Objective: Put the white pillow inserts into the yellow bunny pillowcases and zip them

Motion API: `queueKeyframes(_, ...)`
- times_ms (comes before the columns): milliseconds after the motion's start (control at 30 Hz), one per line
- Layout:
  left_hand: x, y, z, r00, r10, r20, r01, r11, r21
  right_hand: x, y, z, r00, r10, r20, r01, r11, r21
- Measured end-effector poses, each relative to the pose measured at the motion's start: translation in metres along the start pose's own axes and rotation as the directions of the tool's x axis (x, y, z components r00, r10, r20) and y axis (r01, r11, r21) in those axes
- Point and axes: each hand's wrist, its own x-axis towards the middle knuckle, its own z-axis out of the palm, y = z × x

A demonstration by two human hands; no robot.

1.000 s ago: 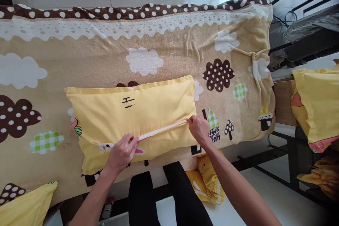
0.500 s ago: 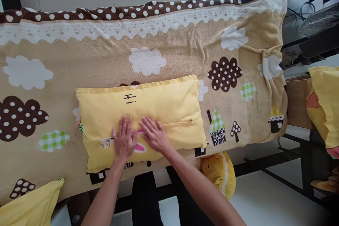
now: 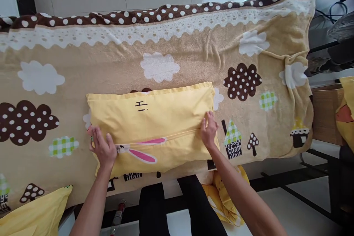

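A yellow pillow (image 3: 171, 112) lies flat on a beige patterned blanket (image 3: 105, 70). It has a printed "Hi!", pink rabbit ears and a seam running lengthwise. My left hand (image 3: 104, 150) rests on the pillow's left end, fingers stretched and thumb apart, near the rabbit's printed face. At the right end, my right hand (image 3: 209, 129) touches the pillow beside its side edge, where the seam ends. Its fingers are slightly bent, with the thumb apart from them.
Another yellow pillow (image 3: 38, 210) lies at the lower left. A yellow plush item (image 3: 225, 195) sits below the bed edge, behind my right forearm. A bottle (image 3: 118, 214) is at the lower left of my legs. A wooden box-like piece (image 3: 328, 114) and black metal bars stand at right.
My hands have moved apart from the pillow's middle, left hand to its left end and right hand to its right end. The printed rabbit ears now show. The view has shifted slightly left.
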Motion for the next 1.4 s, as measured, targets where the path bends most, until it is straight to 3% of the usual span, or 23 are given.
queueKeyframes(33,0.002,0.02,0.0,0.993,0.118,-0.012,-0.118,0.993,0.003,-0.004,-0.027,0.003,0.988,-0.154,0.01,0.153,0.988,0.017)
queueKeyframes(67,0.004,0.04,0.003,0.969,0.245,0.016,-0.245,0.969,0.002,-0.008,-0.054,0.008,0.943,-0.33,0.05,0.328,0.944,0.04)
queueKeyframes(133,0.01,0.076,0.016,0.887,0.434,0.159,-0.438,0.899,-0.012,-0.014,-0.103,0.019,0.758,-0.628,0.178,0.622,0.777,0.093)
queueKeyframes(167,0.015,0.087,0.025,0.852,0.468,0.234,-0.478,0.878,-0.018,-0.012,-0.12,0.025,0.677,-0.701,0.226,0.697,0.709,0.109)
queueKeyframes(200,0.019,0.094,0.033,0.835,0.467,0.29,-0.485,0.875,-0.013,-0.008,-0.129,0.031,0.636,-0.727,0.26,0.729,0.676,0.108)
queueKeyframes(233,0.025,0.095,0.041,0.84,0.436,0.322,-0.462,0.887,0.007,0.001,-0.131,0.035,0.64,-0.714,0.282,0.725,0.684,0.086)
queueKeyframes(300,0.038,0.083,0.051,0.892,0.317,0.323,-0.357,0.931,0.073,0.026,-0.113,0.037,0.736,-0.606,0.301,0.636,0.772,-0.001)
queueKeyframes(400,0.062,0.054,0.052,0.958,0.089,0.274,-0.138,0.977,0.165,0.073,-0.06,0.03,0.905,-0.319,0.281,0.37,0.917,-0.149)
queueKeyframes(467,0.081,0.041,0.049,0.965,-0.042,0.259,-0.008,0.982,0.19,0.096,-0.027,0.025,0.953,-0.167,0.253,0.222,0.953,-0.208)
queueKeyframes(567,0.108,0.038,0.049,0.952,-0.19,0.241,0.145,0.97,0.194,0.115,0.001,0.026,0.963,-0.139,0.231,0.195,0.951,-0.242)
queueKeyframes(633,0.122,0.038,0.054,0.951,-0.257,0.172,0.224,0.956,0.19,0.118,0.008,0.034,0.969,-0.155,0.193,0.201,0.947,-0.252)
queueKeyframes(800,0.134,0.022,0.082,0.976,-0.21,-0.06,0.217,0.963,0.16,0.119,0.023,0.058,0.979,-0.202,0.023,0.2,0.943,-0.264)
queueKeyframes(900,0.134,0.007,0.097,0.974,-0.184,-0.129,0.204,0.966,0.162,0.12,0.033,0.064,0.967,-0.255,-0.023,0.241,0.936,-0.256)
queueKeyframes(1400,0.137,-0.005,0.109,0.979,-0.176,-0.101,0.194,0.958,0.212,0.119,0.038,0.067,0.976,-0.217,0.015,0.208,0.912,-0.355)
